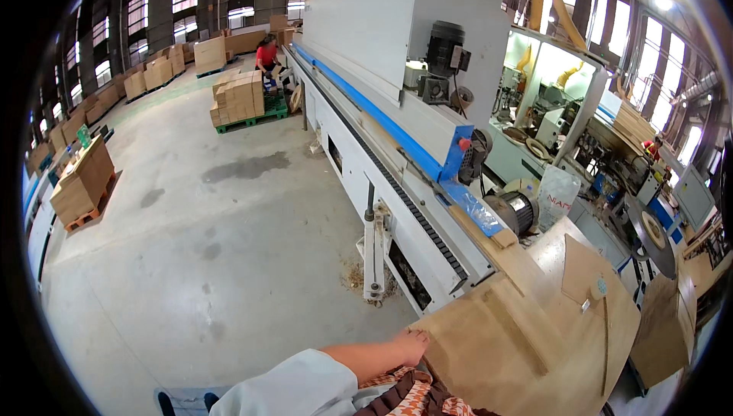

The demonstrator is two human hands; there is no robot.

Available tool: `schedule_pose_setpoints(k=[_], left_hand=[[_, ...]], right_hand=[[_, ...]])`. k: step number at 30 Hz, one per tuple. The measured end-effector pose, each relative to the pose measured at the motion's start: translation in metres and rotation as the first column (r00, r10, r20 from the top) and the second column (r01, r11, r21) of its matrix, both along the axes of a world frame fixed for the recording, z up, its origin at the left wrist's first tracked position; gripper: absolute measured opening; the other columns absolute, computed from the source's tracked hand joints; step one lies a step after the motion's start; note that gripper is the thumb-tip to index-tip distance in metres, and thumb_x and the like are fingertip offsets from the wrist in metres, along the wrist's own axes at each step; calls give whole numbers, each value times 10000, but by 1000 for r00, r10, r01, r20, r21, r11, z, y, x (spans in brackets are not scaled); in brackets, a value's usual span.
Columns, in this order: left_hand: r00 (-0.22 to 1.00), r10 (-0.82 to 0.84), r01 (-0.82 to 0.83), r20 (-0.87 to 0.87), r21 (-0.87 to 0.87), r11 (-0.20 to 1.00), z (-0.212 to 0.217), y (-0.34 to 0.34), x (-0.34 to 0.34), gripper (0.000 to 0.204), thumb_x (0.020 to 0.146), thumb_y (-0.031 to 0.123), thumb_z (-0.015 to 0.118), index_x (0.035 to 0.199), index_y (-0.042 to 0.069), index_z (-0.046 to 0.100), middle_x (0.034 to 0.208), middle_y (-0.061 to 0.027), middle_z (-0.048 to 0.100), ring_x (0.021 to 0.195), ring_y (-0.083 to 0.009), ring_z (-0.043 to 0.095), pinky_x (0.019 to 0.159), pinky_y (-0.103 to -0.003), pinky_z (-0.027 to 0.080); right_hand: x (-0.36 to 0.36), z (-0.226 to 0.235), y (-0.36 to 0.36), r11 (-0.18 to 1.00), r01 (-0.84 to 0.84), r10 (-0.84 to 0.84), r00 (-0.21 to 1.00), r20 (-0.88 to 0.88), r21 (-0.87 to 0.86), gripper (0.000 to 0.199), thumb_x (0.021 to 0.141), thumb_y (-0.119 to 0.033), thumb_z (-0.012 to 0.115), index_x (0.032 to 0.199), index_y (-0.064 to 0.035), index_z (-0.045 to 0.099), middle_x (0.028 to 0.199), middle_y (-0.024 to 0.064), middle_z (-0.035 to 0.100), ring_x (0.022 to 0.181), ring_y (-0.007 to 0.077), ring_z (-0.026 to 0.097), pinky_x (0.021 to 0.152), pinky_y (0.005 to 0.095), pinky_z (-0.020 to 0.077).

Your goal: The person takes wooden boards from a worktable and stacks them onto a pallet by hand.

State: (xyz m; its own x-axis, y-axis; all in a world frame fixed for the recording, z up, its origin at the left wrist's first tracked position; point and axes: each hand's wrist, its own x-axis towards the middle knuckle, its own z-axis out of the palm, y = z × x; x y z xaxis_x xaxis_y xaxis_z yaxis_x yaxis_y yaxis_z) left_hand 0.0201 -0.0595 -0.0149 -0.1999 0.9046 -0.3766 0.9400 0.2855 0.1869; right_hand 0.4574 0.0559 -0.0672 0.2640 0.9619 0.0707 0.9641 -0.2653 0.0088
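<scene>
While a brown stack (pixel 85 181) stands on an orange pallet (pixel 80 223) at the far left, the grey concrete floor (pixel 175 286) stretches away from it, marked with dark stains. Farther back, brown cartons (pixel 238 100) are piled on a green pallet (pixel 256 119), and just to their right a co-worker in a red top (pixel 266 55) is beside the far end of a long white machine (pixel 347 141). A blue rail (pixel 366 114) runs along this machine toward the near end.

From the lower edge, a pale sleeve (pixel 298 385) leads to the left hand (pixel 411 347), which rests at the near left edge of a tan worktop (pixel 477 347). Its fingers look slightly bent, but they are small and blurred, so I cannot tell how far open the grip is or whether it has hold of the edge. The worktop lies at the lower right, against the machine's near end. The right hand is out of view; its grip cannot be told.

Beyond the worktop sits a dark motor (pixel 519 212), with a clear plastic bag (pixel 558 193) beside it. A brown panel (pixel 584 263) lies toward the worktop's right side, and a large round disc (pixel 649 234) stands farther right.
</scene>
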Motion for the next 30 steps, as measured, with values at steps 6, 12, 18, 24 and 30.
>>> schedule_pose_setpoints(k=[6,12,18,24,30], left_hand=[[995,-18,10,103,79,997,-22,8,-12,426,737,160,513,1136,16,480,1288,-126,385,1186,-261,379,938,-371,358],[984,-50,60,170,-54,997,-19,14,-18,581,674,243,603,1195,53,433,1305,-131,375,1213,-261,350,973,-354,340],[972,-43,68,232,-102,992,-18,30,-21,571,682,266,620,1182,55,442,1261,-143,420,1192,-270,372,960,-346,351],[986,-30,51,163,-122,991,-13,21,-16,592,703,293,619,1209,51,427,1327,-138,341,1216,-276,342,978,-353,331],[990,-55,70,132,-107,992,-2,22,-13,615,703,284,620,1231,53,404,1339,-143,318,1219,-288,335,983,-353,325]], right_hand=[[0,-11,4,999,34,-34,999,15,34,485,813,-462,463,1137,-102,473,1121,163,504,1057,313,475,859,450,383],[6,-20,-4,996,76,-77,997,15,47,457,811,-471,458,1083,-110,523,1071,153,537,1030,310,494,838,459,393],[24,-48,-9,992,117,-117,993,3,47,440,810,-480,453,1028,-118,573,1022,143,570,1003,308,513,817,468,402],[27,-57,-13,957,137,-163,983,80,255,440,816,-479,442,1018,-114,582,1010,143,573,1001,300,514,815,469,398],[23,-41,-12,976,162,-171,984,54,143,437,820,-449,447,1075,-105,532,1078,149,526,1050,300,473,855,458,365]])
